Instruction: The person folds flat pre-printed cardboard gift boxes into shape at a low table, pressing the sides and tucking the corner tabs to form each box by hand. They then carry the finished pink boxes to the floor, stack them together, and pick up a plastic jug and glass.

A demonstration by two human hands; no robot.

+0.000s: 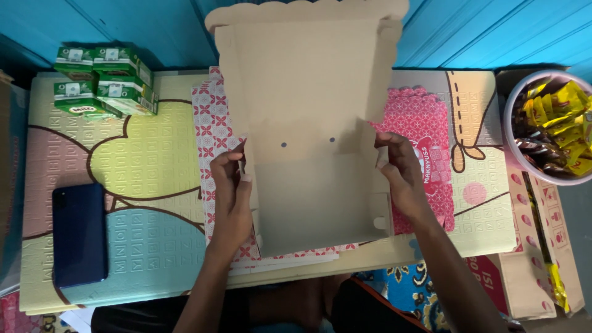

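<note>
the left hand (231, 185) is pinching the left side flap of a half-folded cardboard box (308, 111), and the right hand (401, 176) is gripping the right flap. the box is lying over a stack of pink patterned flat boxes (425, 123) on a pastel foam mat (148, 160), with a dark blue phone (79, 234) lying well to the left.

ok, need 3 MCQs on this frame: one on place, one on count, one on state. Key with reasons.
1. Where does the dark blue phone lie?
A. left on the mat
B. in the bowl
C. on the cartons

2. How many small round holes show in the cardboard box?
A. none
B. two
C. five

3. How is the box?
A. sealed shut
B. crushed flat
C. open, partly folded

Key: 1 A, it lies flat on the foam mat left of the left hand. 2 B, two dots on the middle panel. 3 C, the left hand and right hand hold its side flaps up, lid standing.
</note>
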